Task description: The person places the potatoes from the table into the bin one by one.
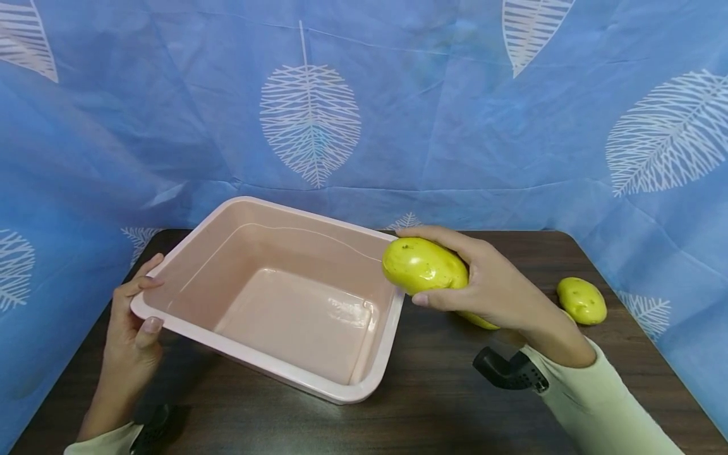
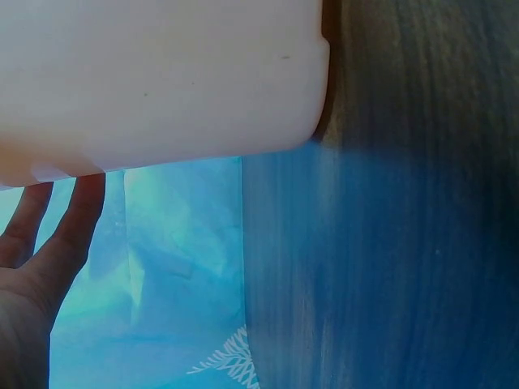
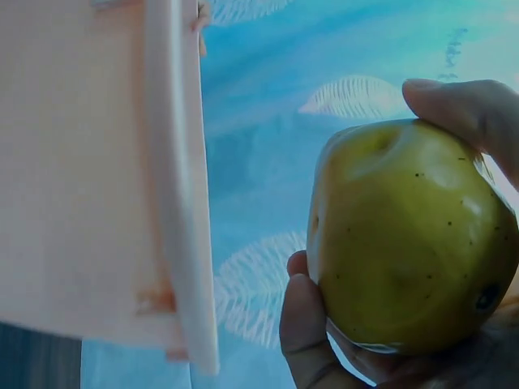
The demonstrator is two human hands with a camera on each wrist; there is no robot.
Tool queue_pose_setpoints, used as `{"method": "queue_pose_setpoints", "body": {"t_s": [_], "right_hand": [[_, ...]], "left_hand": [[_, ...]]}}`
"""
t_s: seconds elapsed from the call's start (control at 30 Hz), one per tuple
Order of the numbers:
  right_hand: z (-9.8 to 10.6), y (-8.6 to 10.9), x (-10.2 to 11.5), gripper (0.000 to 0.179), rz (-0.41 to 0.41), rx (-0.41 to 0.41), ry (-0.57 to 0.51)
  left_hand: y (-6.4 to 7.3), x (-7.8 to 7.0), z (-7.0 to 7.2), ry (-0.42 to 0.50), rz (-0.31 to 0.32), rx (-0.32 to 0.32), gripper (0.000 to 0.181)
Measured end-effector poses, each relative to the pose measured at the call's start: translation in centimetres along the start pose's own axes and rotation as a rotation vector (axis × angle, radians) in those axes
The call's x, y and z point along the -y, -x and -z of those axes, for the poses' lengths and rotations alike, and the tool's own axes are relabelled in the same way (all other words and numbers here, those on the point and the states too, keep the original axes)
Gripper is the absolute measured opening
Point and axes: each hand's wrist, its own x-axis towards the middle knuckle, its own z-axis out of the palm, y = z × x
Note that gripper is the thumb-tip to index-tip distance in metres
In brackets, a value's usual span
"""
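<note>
A pale pink plastic basin (image 1: 296, 363) stands over the left and middle of the table, tilted, with its inside bare. My left hand (image 1: 133, 328) grips its left corner, the thumb over the near rim and fingers at the left side. From the left wrist, the basin's pale outer wall (image 2: 178, 89) and some fingers (image 2: 69, 231) show. My right hand (image 1: 495, 284) holds a glossy yellow potato (image 1: 423, 265) beside the basin's right rim. Seen from the right wrist, the dark-specked potato (image 3: 409, 243) sits between thumb and fingers, apart from the basin's rim (image 3: 174, 178).
Another yellow potato (image 1: 582, 301) lies on the dark wooden table (image 1: 443, 392) at the right. Part of a yellow thing (image 1: 479, 320) shows below my right hand, mostly hidden. A blue leaf-patterned cloth (image 1: 421, 126) hangs behind and around the table.
</note>
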Motion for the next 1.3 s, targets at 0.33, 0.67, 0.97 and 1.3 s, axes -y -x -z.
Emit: {"method": "queue_pose_setpoints", "body": {"t_s": [0.33,0.67,0.97,1.3], "right_hand": [[-1.0,-4.6,2.6,0.068,0.06,0.13,-0.057],[-3.3,-8.5,3.3,0.064,0.035,0.207,-0.093],[-5.4,-12.6,4.2,0.061,0.04,0.283,-0.119],[-8.3,-15.8,5.1,0.066,0.034,0.4,-0.179]], "left_hand": [[-0.2,1.3,0.3,0.058,-0.161,0.014,0.05],[-0.1,1.6,0.2,0.069,-0.152,0.03,0.049],[-0.2,1.3,0.1,0.108,-0.099,0.024,0.05],[0.1,0.3,-0.3,0.091,0.018,-0.032,0.054]]}}
